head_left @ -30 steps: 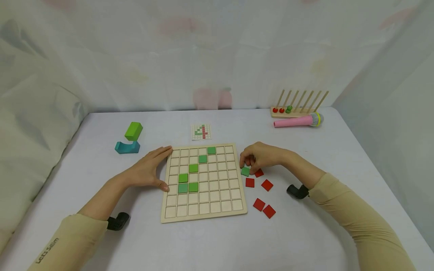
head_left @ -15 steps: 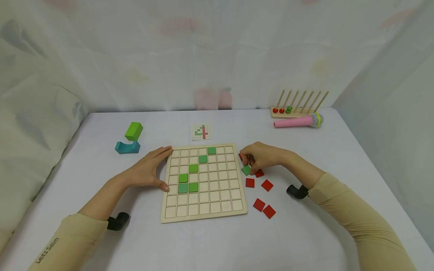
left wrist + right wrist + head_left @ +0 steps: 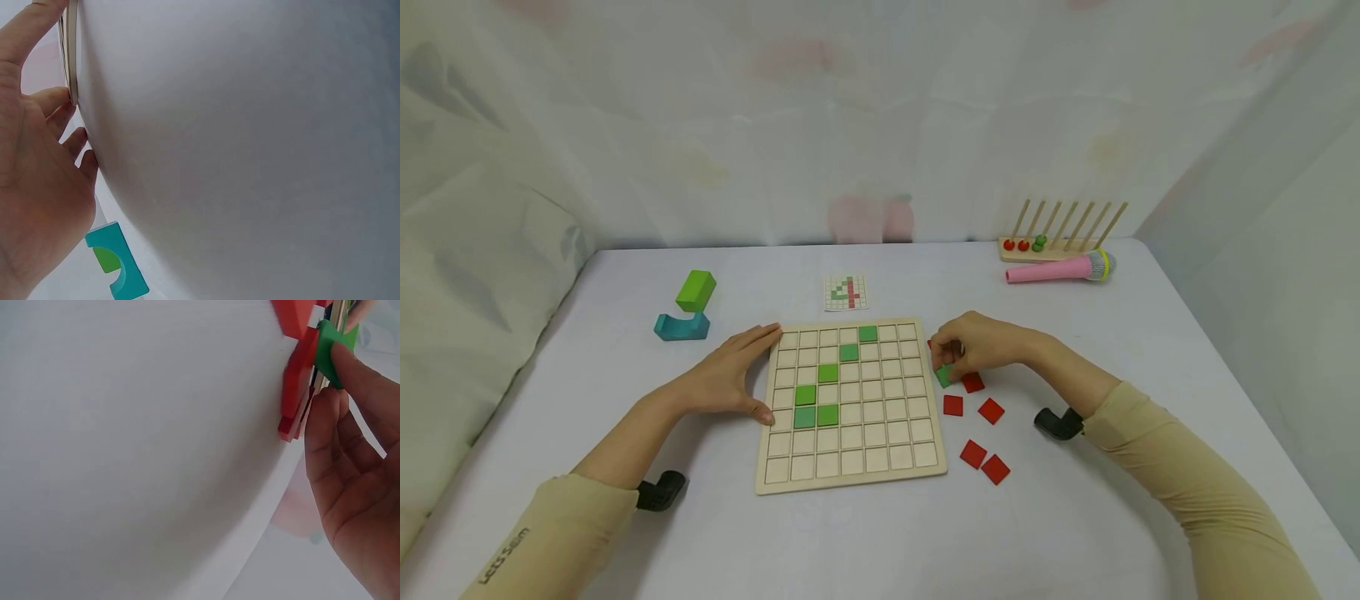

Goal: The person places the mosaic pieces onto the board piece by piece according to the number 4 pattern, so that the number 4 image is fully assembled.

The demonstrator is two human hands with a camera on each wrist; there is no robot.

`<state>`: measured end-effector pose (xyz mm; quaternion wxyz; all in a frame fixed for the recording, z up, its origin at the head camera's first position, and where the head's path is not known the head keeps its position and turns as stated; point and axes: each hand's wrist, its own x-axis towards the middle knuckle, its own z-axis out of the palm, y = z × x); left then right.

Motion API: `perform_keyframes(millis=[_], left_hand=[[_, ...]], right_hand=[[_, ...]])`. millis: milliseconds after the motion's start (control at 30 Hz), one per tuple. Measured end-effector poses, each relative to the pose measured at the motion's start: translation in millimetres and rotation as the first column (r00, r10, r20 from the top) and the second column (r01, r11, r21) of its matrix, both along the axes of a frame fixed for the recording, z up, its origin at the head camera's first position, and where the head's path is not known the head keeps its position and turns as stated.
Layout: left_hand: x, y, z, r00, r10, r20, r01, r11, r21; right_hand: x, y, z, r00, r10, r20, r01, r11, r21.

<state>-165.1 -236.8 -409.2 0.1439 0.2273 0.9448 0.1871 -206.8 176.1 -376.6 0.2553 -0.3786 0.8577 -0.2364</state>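
A wooden grid board [image 3: 861, 462] lies on the table with several green tiles [image 3: 827, 372] set in its squares. My left hand [image 3: 718, 375] rests along the board's left edge, fingers stretched to the far corner and thumb spread toward the near side. Just off the board's right edge, my right hand [image 3: 981, 343] pinches a green square tile [image 3: 943, 376] between thumb and fingers. In the right wrist view this green tile [image 3: 325, 353] stands tilted at the fingertips, above red tiles [image 3: 300, 369]. The hand partly hides one red tile [image 3: 973, 382].
More red tiles [image 3: 991, 410] lie right of the board. A small pattern card [image 3: 846, 292] is behind it. A green block [image 3: 696, 290] and a teal arch block [image 3: 681, 327] sit at the left. A peg stand [image 3: 1037, 252] and a pink toy microphone [image 3: 1052, 269] are at the back right.
The green tile has turned and tipped up in my right fingers, which have drawn closer together on it. A red tile's edge now shows behind that hand. The left hand has stayed put.
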Motion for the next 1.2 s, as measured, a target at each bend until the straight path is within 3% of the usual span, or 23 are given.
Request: perform_keyframes(millis=[567,867,1200], left_hand=[[0.4,-0.4,0.7,1.000,-0.001,0.005,0.001,1.000,0.003],[0.8,0.8,1.8,1.000,0.002,0.007,-0.002,1.000,0.004],[0.1,-0.3,-0.5,1.000,0.000,-0.001,0.000,1.000,0.000]], right_hand=[[12.9,-24,21.1,0.999,0.013,0.052,-0.012,0.999,-0.031],[15.4,-44,17.1,0.999,0.020,0.028,-0.015,0.990,-0.142],[21.5,-69,14.5,1.000,0.028,0.012,-0.027,0.993,-0.113]])
